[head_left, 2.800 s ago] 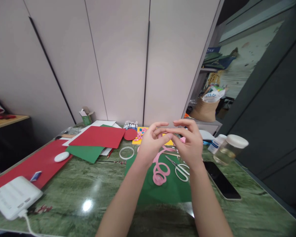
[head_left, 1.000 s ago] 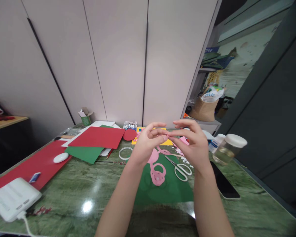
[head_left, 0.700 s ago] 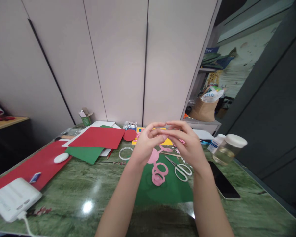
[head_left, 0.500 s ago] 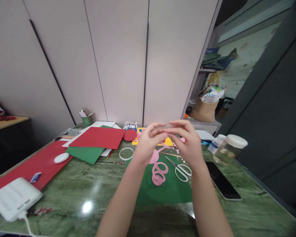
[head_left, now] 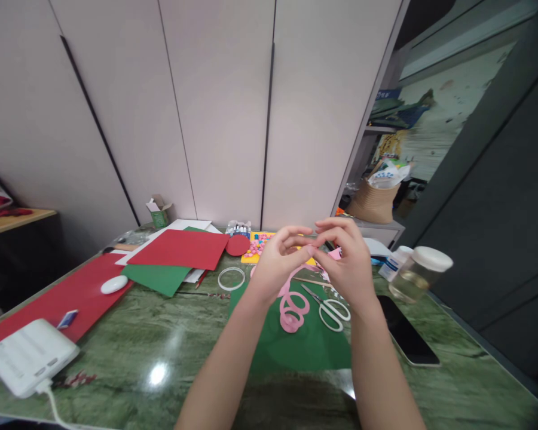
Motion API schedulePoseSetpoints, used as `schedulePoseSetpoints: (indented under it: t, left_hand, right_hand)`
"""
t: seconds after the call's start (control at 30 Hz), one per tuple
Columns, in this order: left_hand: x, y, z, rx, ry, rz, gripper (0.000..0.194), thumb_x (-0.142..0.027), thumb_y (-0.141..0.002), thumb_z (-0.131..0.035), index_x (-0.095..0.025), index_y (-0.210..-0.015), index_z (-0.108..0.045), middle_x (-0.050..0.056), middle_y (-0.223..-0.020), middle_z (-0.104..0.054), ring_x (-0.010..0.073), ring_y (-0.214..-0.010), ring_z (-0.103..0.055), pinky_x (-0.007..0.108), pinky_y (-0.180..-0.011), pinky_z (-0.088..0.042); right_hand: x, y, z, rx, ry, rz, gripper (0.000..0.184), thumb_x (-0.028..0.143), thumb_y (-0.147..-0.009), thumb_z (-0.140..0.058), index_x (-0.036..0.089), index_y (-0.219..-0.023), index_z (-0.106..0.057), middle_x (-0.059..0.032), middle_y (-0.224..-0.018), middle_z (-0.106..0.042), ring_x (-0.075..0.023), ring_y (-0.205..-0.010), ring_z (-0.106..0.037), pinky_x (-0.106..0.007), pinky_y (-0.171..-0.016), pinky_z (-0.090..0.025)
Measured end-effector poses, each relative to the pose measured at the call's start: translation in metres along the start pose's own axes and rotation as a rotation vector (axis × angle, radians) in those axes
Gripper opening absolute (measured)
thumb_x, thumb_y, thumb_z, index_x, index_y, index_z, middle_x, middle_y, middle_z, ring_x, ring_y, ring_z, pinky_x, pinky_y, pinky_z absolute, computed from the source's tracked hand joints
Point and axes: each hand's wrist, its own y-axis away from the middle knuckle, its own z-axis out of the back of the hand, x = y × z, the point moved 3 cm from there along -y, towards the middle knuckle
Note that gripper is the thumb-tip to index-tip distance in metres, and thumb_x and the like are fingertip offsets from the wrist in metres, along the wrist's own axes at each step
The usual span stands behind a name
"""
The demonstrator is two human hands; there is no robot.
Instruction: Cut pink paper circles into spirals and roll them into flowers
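My left hand and my right hand are raised over the green paper sheet, fingertips meeting. Thumbs and fingers of both are bent in a pinch around the upper part of a pink paper strip; the exact spot they grip is mostly hidden by the fingers. Below them the strip curls down in loose spiral loops over the green sheet. Just right of the loops lie white-handled scissors, blades pointing up and left. A thin wooden stick lies behind the scissors.
Left are red card, green card, a white oval object and a white charger. A white ring and a yellow sheet with pink pieces lie behind. Right are a phone and a lidded jar.
Both hands have shifted slightly right, fingertips still together. The upper part of the pink strip has changed shape, and its rounded part by my left wrist is now mostly hidden.
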Motion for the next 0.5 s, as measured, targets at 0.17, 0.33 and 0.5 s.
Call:
schedulePoseSetpoints:
  t: [0.17,0.33,0.5]
  left_hand:
    - [0.0002,0.0002,0.0005,-0.011,-0.022,0.007,0.029,-0.023,-0.073,-0.069,-0.019,-0.098,-0.057,0.004,-0.086,-0.065,0.0132,-0.079,-0.061,0.023,-0.064,-0.048]
    - [-0.0009,0.0008,0.0022,-0.026,-0.033,-0.004,0.031,-0.024,-0.073,-0.069,-0.02,-0.101,-0.056,0.004,-0.086,-0.065,0.0136,-0.079,-0.062,0.022,-0.062,-0.049]
    - [-0.0013,0.002,0.0032,-0.02,-0.008,0.025,0.032,-0.026,-0.073,-0.069,-0.021,-0.102,-0.055,0.003,-0.087,-0.062,0.0161,-0.081,-0.062,0.025,-0.059,-0.053]
  right_hand:
    - [0.0026,-0.0002,0.0018,0.0,0.006,-0.008,0.014,0.012,-0.073,-0.066,0.023,-0.073,-0.058,-0.002,-0.098,-0.057,-0.02,-0.095,-0.056,-0.039,-0.082,-0.047]
    - [0.0044,-0.0003,0.0051,0.014,-0.015,-0.015,0.011,0.014,-0.074,-0.067,0.023,-0.076,-0.062,-0.0022,-0.099,-0.058,-0.0189,-0.093,-0.058,-0.038,-0.081,-0.047]
    - [0.0049,0.0,0.0078,0.053,-0.012,-0.019,0.009,0.015,-0.076,-0.068,0.023,-0.08,-0.066,-0.0023,-0.101,-0.058,-0.0168,-0.091,-0.058,-0.035,-0.08,-0.048]
